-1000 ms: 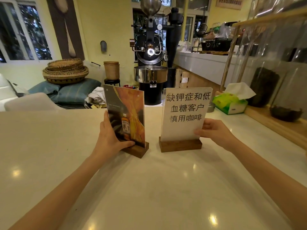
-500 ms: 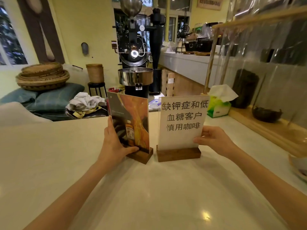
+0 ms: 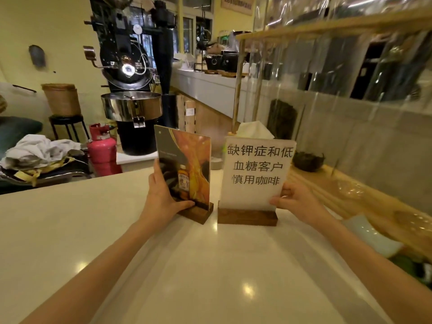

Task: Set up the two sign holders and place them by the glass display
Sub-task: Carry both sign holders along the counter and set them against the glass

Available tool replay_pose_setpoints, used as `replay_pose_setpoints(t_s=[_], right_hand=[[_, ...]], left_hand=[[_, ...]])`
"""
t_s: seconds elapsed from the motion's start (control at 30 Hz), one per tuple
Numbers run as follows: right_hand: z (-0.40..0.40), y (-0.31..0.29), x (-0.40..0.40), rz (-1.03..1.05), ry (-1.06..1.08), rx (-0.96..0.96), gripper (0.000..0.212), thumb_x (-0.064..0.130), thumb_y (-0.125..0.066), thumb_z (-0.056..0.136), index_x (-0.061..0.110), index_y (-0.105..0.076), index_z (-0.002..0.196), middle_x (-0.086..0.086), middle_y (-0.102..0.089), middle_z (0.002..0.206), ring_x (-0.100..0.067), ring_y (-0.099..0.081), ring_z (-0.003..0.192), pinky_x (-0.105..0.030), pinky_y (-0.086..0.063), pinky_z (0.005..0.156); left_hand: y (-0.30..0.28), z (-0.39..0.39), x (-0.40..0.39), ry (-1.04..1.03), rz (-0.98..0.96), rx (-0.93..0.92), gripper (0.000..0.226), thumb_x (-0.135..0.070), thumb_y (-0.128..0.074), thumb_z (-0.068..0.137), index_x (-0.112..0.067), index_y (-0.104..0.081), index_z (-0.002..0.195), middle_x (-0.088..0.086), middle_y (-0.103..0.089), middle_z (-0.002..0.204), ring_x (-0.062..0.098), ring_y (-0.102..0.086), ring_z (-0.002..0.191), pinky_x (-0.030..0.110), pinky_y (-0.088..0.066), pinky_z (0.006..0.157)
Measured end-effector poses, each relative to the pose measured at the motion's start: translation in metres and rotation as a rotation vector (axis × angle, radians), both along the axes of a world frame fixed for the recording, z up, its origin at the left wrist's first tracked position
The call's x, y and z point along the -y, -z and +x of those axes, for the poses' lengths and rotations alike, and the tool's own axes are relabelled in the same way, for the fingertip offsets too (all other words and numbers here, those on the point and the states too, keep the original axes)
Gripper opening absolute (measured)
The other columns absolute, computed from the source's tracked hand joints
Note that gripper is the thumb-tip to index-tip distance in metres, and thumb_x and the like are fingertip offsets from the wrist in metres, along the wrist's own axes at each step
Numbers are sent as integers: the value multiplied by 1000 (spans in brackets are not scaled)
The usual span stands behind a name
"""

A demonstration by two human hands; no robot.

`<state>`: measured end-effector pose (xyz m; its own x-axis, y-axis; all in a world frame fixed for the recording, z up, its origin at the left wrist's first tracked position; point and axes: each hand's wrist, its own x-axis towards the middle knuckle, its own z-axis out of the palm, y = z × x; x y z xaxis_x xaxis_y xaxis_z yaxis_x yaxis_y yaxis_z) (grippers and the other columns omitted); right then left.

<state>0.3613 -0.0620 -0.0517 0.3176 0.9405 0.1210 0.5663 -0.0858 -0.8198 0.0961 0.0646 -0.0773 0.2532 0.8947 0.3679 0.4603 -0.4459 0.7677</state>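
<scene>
While the left hand (image 3: 161, 202) clasps the picture sign holder (image 3: 187, 174), the right hand (image 3: 298, 202) pinches the sign holder (image 3: 254, 181) reading "缺钾症和低血糖客户慎用咖啡".

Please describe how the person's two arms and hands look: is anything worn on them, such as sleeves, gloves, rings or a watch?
Both arms are bare from the frame's lower edge to the wrists; no sleeve shows. The left hand and right hand are bare too, without gloves. No watch, bracelet or ring is visible on the sides that face the camera. The fingers are slim, the nails short as far as they show.
</scene>
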Motion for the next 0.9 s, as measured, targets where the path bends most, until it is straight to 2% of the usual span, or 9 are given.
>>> replay_pose_setpoints(t_s=[0.1,0.27,0.5,0.7,0.8,0.9], right_hand=[[18,-1,5,17,78,5,39,2,-66,77,16,-61,114,3,-64,108,-21,-62,99,-44,-52,91],[47,-1,17,6,203,-47,40,1,-66,77,9,-61,116,-10,-65,118,-26,-61,106,-50,-50,94],[75,-4,29,36,356,-10,38,0,-70,74,6,-65,111,-10,-68,115,-22,-64,100,-42,-53,89],[87,2,34,57,440,-18,38,3,-69,74,7,-64,111,-8,-68,112,-22,-63,99,-43,-53,89],[89,5,37,66,479,-8,37,4,-67,76,9,-63,112,-4,-68,106,-22,-64,97,-41,-54,86],[88,9,40,79,514,11,40,9,-65,78,11,-61,118,-4,-68,115,-23,-62,106,-37,-55,86]], left_hand=[[1,31,-11,49,-8,-5,128,-16,-88,53,-19,1,144,12,-28,143,25,-37,131,37,-34,108],[0,82,-20,147,-23,-13,128,-14,-87,55,-16,4,145,15,-27,143,27,-36,131,36,-33,109],[1,144,-35,291,-1,-19,131,-11,-85,57,-14,14,144,18,-25,149,30,-30,137,45,-27,115],[1,184,-52,330,18,-72,136,-16,-87,55,-16,16,144,18,-26,148,31,-32,136,46,-31,112],[0,200,-61,385,40,-95,137,-20,-88,51,-22,12,143,14,-28,147,30,-37,134,52,-38,109],[0,215,-67,394,58,-134,137,-21,-88,52,-18,14,144,16,-24,149,31,-35,134,49,-37,109]])
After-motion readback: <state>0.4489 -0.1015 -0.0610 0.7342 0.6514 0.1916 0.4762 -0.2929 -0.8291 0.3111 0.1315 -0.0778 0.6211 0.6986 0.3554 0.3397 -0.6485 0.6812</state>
